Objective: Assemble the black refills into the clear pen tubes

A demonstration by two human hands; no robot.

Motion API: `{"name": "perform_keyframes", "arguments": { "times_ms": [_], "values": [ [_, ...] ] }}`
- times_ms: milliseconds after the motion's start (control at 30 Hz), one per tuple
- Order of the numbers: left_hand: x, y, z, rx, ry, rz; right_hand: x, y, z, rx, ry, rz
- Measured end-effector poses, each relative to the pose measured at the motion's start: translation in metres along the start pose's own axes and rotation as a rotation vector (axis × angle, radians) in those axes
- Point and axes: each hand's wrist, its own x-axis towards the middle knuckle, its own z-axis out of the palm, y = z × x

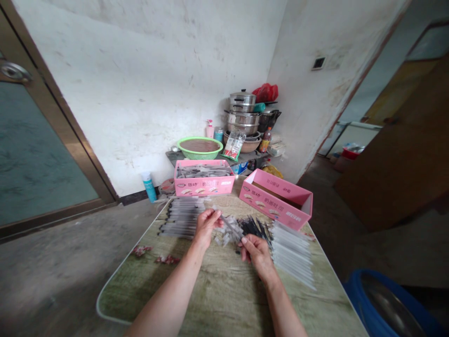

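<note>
My left hand (207,225) pinches one end of a slim translucent pen (230,225), and my right hand (257,253) grips its other end near the black part. Both hands are over the middle of the table. Small clear pieces that look like pen caps (224,238) lie in a heap between them. Just beyond my right hand is a pile of thin black pieces, probably pen refills (255,228). To its right, translucent tubes like pen barrels (293,256) lie side by side. Pens with dark tips (179,219) lie in rows left of my left hand.
A pink box (205,186) full of pens stands at the table's (217,290) far edge. Another pink box (270,206), its brown bottom showing, sits to the right. Behind are a green basin (199,153) and stacked steel pots (242,119). A blue tub (361,295) stands at lower right.
</note>
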Motion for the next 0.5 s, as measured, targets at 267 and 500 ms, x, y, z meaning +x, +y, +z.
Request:
{"name": "perform_keyframes", "arguments": {
  "times_ms": [267, 500],
  "values": [
    [0.0009, -0.0021, -0.0014, 0.001, 0.001, 0.006, 0.0013, 0.0017, 0.0003, 0.049, 0.038, 0.015],
    [0.0024, -0.0032, -0.0023, 0.004, 0.001, 0.011, 0.0018, 0.0021, -0.0002, -0.009, 0.001, 0.021]
  ]
}}
